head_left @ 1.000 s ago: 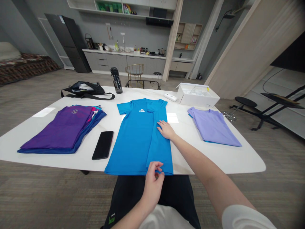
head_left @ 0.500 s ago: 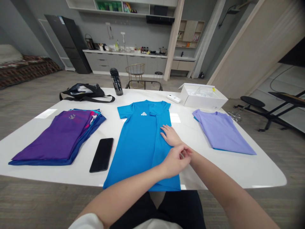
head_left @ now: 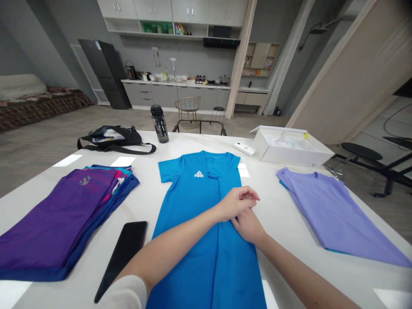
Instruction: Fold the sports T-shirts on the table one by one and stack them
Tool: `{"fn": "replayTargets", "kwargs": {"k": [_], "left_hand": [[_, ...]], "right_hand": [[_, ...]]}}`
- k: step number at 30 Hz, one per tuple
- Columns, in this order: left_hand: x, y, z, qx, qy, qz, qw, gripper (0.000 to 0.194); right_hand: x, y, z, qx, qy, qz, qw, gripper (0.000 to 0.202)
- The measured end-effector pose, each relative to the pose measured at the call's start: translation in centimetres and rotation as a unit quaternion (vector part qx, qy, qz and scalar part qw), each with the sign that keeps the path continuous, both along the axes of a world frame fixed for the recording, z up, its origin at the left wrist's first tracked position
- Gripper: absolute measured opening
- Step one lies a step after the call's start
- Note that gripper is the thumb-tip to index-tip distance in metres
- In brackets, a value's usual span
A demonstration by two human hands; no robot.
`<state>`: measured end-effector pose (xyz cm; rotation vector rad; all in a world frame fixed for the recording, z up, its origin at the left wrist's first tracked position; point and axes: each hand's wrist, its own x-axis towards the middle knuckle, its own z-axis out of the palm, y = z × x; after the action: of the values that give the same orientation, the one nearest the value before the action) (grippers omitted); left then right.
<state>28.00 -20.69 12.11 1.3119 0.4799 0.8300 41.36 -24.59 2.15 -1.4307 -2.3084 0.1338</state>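
A blue T-shirt (head_left: 186, 223) with a white chest print lies on the white table in front of me, its right side folded inward lengthwise. Over that folded side, my left hand (head_left: 234, 202) has its fingers loosely bent and apart, with nothing visible in them. Just beneath it, my right hand (head_left: 249, 225) rests at the shirt's right edge. The thumb side shows against the fabric, while the left hand covers the other fingers. The two hands overlap.
Left are a stack of folded shirts (head_left: 61, 219), purple on top, and a black phone (head_left: 124, 253). A folded lavender shirt (head_left: 331, 210) lies right. Farther back are a black bag (head_left: 116, 137), a bottle (head_left: 159, 124), a small white device (head_left: 244, 149) and an open white box (head_left: 289, 152).
My right hand has slid back from the upper right part of the shirt toward me. My left hand has moved forward over it. The camera view has shifted, with more kitchen visible.
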Motion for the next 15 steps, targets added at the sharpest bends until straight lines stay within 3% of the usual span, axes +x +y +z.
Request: {"fn": "replayTargets", "kwargs": {"k": [4,8,15], "left_hand": [[-2.3,2.3,-0.7,-0.035,-0.018,0.026,0.999,0.019],[-4.6,4.1,-2.0,-0.020,0.011,0.021,1.000,0.021],[-11.4,7.3,-4.5,0.011,0.076,0.035,0.996,0.024]], "right_hand": [[-0.3,-0.1,0.3,0.008,-0.042,-0.017,0.999,0.041],[-0.1,0.1,-0.1,0.012,-0.072,-0.025,0.997,0.046],[0.1,0.1,-0.7,-0.003,-0.086,-0.029,0.996,0.047]]}}
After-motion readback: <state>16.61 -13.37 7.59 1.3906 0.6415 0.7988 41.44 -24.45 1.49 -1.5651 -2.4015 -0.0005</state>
